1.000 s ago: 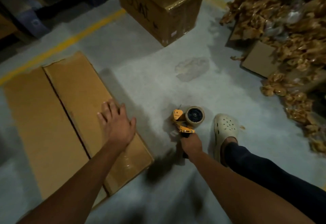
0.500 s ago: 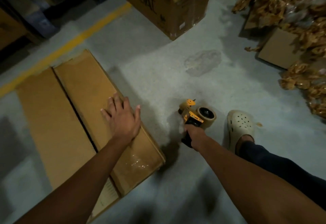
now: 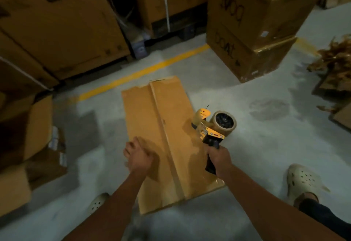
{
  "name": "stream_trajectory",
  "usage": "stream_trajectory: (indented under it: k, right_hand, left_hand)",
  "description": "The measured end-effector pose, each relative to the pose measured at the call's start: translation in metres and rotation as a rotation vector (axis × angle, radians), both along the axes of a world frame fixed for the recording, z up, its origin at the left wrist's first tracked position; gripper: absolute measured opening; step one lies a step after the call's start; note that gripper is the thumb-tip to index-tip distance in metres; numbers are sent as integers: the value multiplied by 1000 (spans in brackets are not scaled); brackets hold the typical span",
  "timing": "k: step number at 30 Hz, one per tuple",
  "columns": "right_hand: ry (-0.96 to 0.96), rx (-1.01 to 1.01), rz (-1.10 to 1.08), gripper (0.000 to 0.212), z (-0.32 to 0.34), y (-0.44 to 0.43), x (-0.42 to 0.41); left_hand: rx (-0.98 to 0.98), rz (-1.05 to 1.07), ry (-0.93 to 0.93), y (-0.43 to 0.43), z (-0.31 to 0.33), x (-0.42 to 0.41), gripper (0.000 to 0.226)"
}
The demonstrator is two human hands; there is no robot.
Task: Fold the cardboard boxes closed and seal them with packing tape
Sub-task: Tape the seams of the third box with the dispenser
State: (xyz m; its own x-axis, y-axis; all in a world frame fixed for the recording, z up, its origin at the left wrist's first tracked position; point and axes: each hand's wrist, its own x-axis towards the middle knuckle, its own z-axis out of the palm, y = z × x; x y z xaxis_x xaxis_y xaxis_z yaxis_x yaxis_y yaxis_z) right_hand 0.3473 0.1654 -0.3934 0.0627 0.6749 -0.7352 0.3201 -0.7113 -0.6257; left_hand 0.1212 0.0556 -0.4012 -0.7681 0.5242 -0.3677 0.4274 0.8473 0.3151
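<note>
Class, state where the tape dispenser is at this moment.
Head view, right of centre: the right hand grips the tape dispenser at the right edge of the cardboard box.

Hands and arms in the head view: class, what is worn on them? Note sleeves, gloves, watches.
The left hand and right hand are ungloved; both forearms are bare to the frame's edge, with no sleeve, watch or band. Rings are too blurred to judge.

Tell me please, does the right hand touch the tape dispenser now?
Touching. In the head view the fingers of the right hand are curled round the black handle of the yellow tape dispenser.
</note>
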Motion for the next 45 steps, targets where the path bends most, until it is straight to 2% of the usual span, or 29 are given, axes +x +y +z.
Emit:
stream_trajectory:
  k: [2, 4, 9, 13, 15, 18, 21, 23, 25, 28, 31, 34, 40, 45]
  right_hand:
    - [-160, 62, 132, 12, -4, -2, -15]
    - [-268, 102, 238, 16, -9, -1, -23]
    - [-475, 183, 568, 44, -14, 9, -17]
    - [-518, 231, 733, 38, -8, 23, -3]
    - [-535, 256, 772, 42, 3, 27, 5]
    - [-534, 299, 820, 43, 19, 22, 18]
    - [-437, 293, 758, 36, 32, 6, 28]
    - [-401, 278, 758, 35, 42, -9, 34]
    - [-402, 269, 782, 35, 54, -26, 38]
    - [-447, 309, 834, 41, 70, -53, 49]
    - [-443, 353, 854, 39, 89, -80, 59]
    - [-418, 401, 863, 33, 112, -102, 61]
    - [-397, 574, 920, 28, 163, -128, 51]
    - [-393, 651, 925, 31, 196, -126, 45]
  left_hand:
    - [111, 200, -197, -7, -8, -8, 92]
    - [142, 303, -310, -6, -9, -10, 94]
    - [84, 486, -372, -7, -3, 25, 86]
    - [44, 693, -446, -18, -5, 82, 99]
    - [63, 764, -510, -21, -6, 108, 102]
    - [188, 934, -642, -28, 0, 144, 70]
    - [171, 754, -859, -33, 9, 176, 51]
    - [149, 673, -1105, -36, 24, 191, 26]
    - [132, 575, -1273, -39, 42, 193, 24]
    - [130, 425, -1281, -53, 67, 171, 29]
    - [288, 498, -1175, -71, 98, 129, 19]
    - [441, 540, -1092, -89, 128, 90, 18]
    - [618, 639, -1284, -104, 173, 66, 47]
    - [758, 706, -1489, -103, 180, 57, 34]
